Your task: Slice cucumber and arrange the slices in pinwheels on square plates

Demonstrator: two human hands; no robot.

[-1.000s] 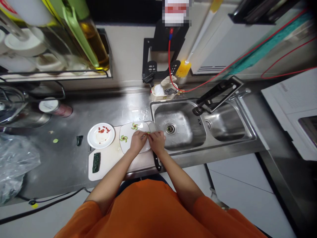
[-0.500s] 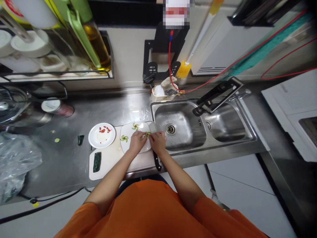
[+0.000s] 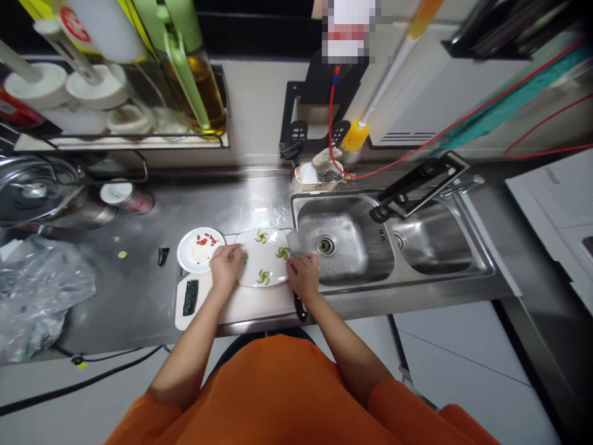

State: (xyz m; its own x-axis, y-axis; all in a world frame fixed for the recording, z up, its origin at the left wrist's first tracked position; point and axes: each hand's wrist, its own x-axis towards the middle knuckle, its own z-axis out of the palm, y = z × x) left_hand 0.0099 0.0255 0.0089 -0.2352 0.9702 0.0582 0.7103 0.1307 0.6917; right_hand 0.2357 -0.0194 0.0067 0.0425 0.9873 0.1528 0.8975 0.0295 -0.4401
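Observation:
A white square plate [image 3: 254,249] bears several small flower shapes of green slices with red centres, one of them a cucumber flower [image 3: 263,276] at its near side. My left hand [image 3: 225,269] is over the plate's left edge, beside a round white plate [image 3: 182,259] with chopped red bits [image 3: 204,241]. Its fingers are curled together; what they hold, if anything, is hidden. At the right edge, my right hand [image 3: 304,276] has closed fingers close to another flower [image 3: 283,253]; anything in them is too small to name. Below that hand shows a black knife handle [image 3: 301,307].
A white cutting board [image 3: 245,310] lies under the plates, with a cucumber piece [image 3: 190,297] on it. To the right is a double steel sink [image 3: 345,238] with a black faucet [image 3: 403,191]. Farther left are a can [image 3: 127,197] and a plastic bag [image 3: 41,290].
My left hand has moved left from the right-hand flower to the plate's left edge. My right hand has drawn slightly back, uncovering the right and near flowers. The camera view has shifted a little.

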